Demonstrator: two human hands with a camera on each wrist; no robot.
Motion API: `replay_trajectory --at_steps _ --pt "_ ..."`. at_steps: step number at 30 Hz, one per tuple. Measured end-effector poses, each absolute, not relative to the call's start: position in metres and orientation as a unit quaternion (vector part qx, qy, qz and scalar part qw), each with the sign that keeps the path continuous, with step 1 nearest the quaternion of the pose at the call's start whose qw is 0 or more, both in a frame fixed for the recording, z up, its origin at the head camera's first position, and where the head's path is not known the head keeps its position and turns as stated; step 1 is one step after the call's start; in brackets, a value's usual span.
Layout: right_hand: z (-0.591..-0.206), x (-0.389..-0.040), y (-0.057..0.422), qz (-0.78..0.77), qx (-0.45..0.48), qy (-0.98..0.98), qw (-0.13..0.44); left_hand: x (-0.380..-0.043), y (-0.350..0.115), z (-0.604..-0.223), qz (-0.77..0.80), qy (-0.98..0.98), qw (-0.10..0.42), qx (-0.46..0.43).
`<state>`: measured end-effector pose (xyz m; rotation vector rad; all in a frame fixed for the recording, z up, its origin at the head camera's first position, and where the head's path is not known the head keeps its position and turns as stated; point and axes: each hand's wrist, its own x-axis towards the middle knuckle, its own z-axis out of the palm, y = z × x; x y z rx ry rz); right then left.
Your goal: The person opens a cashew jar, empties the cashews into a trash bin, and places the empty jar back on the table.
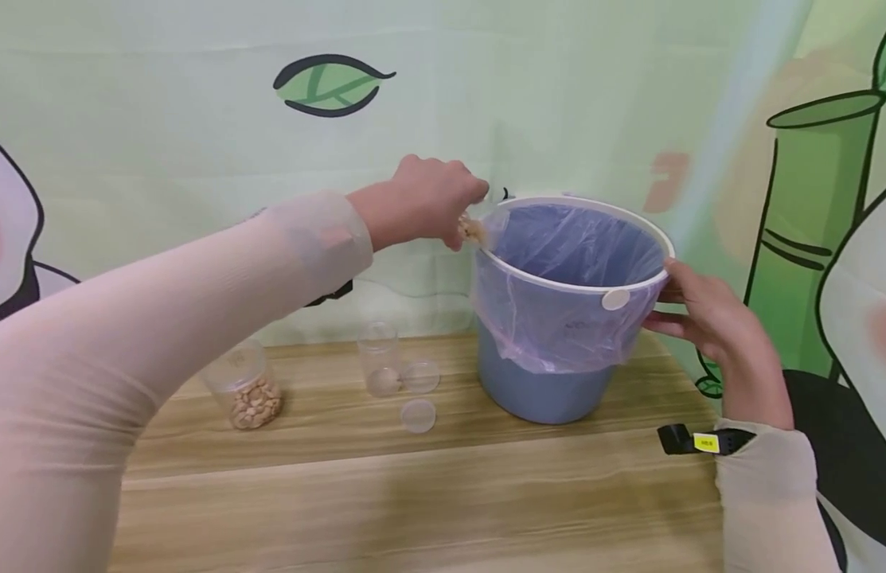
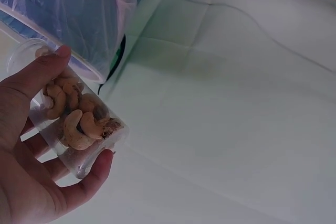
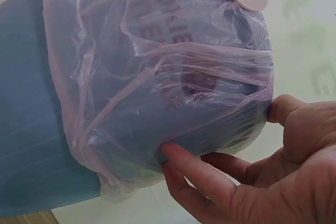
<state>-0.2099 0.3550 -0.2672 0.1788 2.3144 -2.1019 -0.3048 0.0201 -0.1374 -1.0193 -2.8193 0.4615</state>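
Note:
My left hand [image 1: 431, 199] grips a small clear plastic jar [image 2: 113, 121] holding several cashews [image 2: 76, 132], with its mouth tilted at the bucket's near-left rim. In the left wrist view the thumb and fingers wrap round the jar's sides. The blue bucket [image 1: 539, 394] has a white rim and a thin pink plastic bag [image 1: 557, 334] lining it and folded over its outside. My right hand [image 1: 729, 326] holds the bucket's right side, thumb up at the rim and fingers bent against the bagged wall in the right wrist view. The bucket's bottom inside is hidden.
On the wooden table [image 1: 428, 509] at left stands a clear jar [image 1: 252, 398] of pale nuts, partly behind my left sleeve. A clear open jar [image 1: 378, 350] and clear round lids [image 1: 418, 415] lie left of the bucket. A printed cloth [image 1: 199, 103] hangs behind the table.

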Motion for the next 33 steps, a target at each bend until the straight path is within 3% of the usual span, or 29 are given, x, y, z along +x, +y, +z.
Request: replay_trajectory --at_steps 10,27,33 --pt "-0.266 -0.211 0.352 -0.659 0.058 0.75 0.0 -0.302 0.036 -0.137 0.158 -0.919 0.061 -0.356" --pt "-0.269 -0.21 0.348 -0.64 0.054 0.766 -0.003 -0.312 -0.001 -0.136 0.184 -0.931 0.044 -0.311" --pt "-0.266 -0.21 0.347 -0.651 0.053 0.757 -0.007 -0.303 0.018 -0.133 0.185 -0.924 0.06 -0.33"
